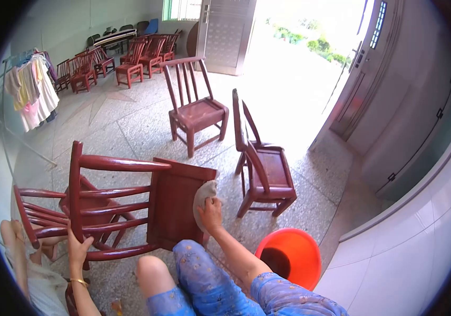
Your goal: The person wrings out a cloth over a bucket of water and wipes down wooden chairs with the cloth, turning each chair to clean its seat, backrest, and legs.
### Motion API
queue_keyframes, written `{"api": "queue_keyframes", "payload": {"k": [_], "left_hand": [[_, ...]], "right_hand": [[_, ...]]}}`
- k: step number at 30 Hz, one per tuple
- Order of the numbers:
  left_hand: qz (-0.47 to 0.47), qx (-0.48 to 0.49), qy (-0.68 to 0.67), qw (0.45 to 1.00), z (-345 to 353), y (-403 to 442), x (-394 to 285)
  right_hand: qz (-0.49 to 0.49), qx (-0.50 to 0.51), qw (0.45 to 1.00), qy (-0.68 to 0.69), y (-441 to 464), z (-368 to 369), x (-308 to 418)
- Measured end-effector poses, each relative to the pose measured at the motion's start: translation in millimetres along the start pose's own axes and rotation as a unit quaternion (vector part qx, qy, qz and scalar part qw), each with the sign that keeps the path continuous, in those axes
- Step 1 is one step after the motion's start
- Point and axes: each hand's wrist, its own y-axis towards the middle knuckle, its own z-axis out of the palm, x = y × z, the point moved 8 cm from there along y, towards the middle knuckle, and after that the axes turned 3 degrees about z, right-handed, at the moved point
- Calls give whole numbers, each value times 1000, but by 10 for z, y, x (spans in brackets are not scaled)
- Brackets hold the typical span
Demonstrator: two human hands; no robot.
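Right hand (pixel 211 215) was clamped on rag (pixel 202 199), six o'clock; seemingly half-wiped wooden chair (pixel 175 203) was gripped by left hand (pixel 78 246), eight o'clock.

"What colour is the plastic bucket (pixel 305 255) at five o'clock?"
"Orange-red. The spindle-back chair (pixel 175 203) at eight is glossy dark red."
"And the clothing (pixel 199 268) at six?"
"Blue, with small scattered motifs."
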Motion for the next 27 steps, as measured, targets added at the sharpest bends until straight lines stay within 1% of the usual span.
{"api": "queue_keyframes", "payload": {"k": [2, 3, 5, 6, 8, 10, 12, 13, 14, 15, 16, 17, 18, 19, 20, 22, 23, 24, 25, 26, 27], "left_hand": [[41, -35, 26, 998, 34, 84, -166], [40, -34, 20, 998, 108, 170, -183], [67, -89, 94, 989, 125, 378, -333], [67, -86, 95, 989, 181, 458, -466], [45, -62, 149, 986, 304, 571, -697], [67, -84, 222, 969, 358, 675, -690], [10, -64, 233, 970, 414, 737, -844], [35, -65, 241, 968, 416, 767, -846], [58, -63, 249, 965, 410, 754, -847], [56, -42, 257, 964, 398, 738, -864], [59, -22, 260, 964, 413, 744, -889], [68, -24, 268, 961, 396, 721, -898], [78, -26, 274, 958, 395, 679, -909], [21, 10, 250, 968, 431, 648, -1001], [2, 26, 192, 981, 512, 589, -1177], [31, 40, 196, 979, 560, 560, -1250], [24, 36, 186, 982, 599, 549, -1306], [24, 37, 211, 976, 601, 564, -1279], [23, 28, 191, 981, 605, 549, -1313], [20, 17, 170, 985, 618, 529, -1339], [-38, 22, 146, 988, 622, 533, -1223]], "right_hand": [[37, 10, 999, -7, 94, 141, -178], [35, 9, 999, -13, 168, 194, -228], [16, -29, 999, -20, 264, 258, -314], [19, -29, 999, -19, 316, 294, -351], [75, 23, 997, -13, 393, 505, -550], [79, 10, 997, 19, 325, 709, -746], [148, 95, 984, 37, 194, 760, -846], [102, 80, 991, 20, 150, 734, -833], [81, 61, 995, 25, 104, 816, -975], [101, 90, 990, 25, 86, 764, -957], [93, 94, 991, 39, 62, 731, -965], [100, 126, 987, 16, 34, 712, -992], [93, 131, 987, -2, -9, 652, -991], [84, 134, 987, -20, -54, 596, -986], [91, 145, 985, -19, -95, 555, -1033], [98, 147, 983, -53, -174, 456, -1077], [99, 153, 982, -53, -209, 452, -1131], [120, 144, 982, 15, -244, 433, -1188], [141, 135, 977, 81, -303, 420, -1254], [141, 142, 977, 78, -355, 412, -1281], [138, 161, 975, 68, -381, 441, -1315]]}}
